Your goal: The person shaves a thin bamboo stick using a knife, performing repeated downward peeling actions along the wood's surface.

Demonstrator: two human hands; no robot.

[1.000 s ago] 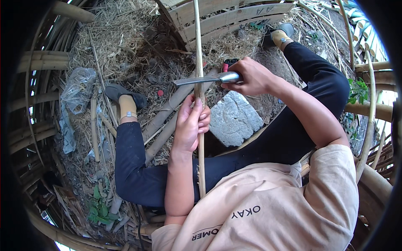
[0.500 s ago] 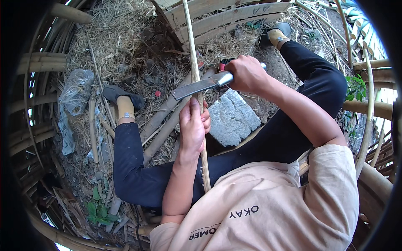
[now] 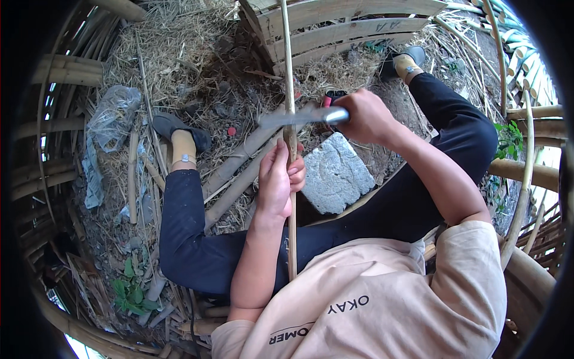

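Observation:
A long, thin strip of bamboo or wood [image 3: 287, 54] runs from the top of the view down to my shirt. Around its middle, my left hand [image 3: 279, 179] is closed, thumb pointing up along it. My right hand [image 3: 366, 119] grips the metal handle of a knife [image 3: 278, 118], whose wide blade is smeared by motion. That blade lies across the strip just above my left hand; whether it touches the strip I cannot tell. Below my right hand, a rough grey stone block [image 3: 336, 172] rests between my legs.
Straw [image 3: 179, 54] and bamboo poles [image 3: 239, 161] cover the ground. A slatted wooden crate [image 3: 353, 30] stands ahead. To the left lies a clear plastic bag [image 3: 113, 119]. Bamboo rails [image 3: 529, 173] border the right side, and a small red disc [image 3: 231, 131] lies near my left shoe.
The knife has swung from slanting to nearly level and is now blurred. My right hand has shifted slightly right and down. The strip stands more upright; my left hand keeps its grip.

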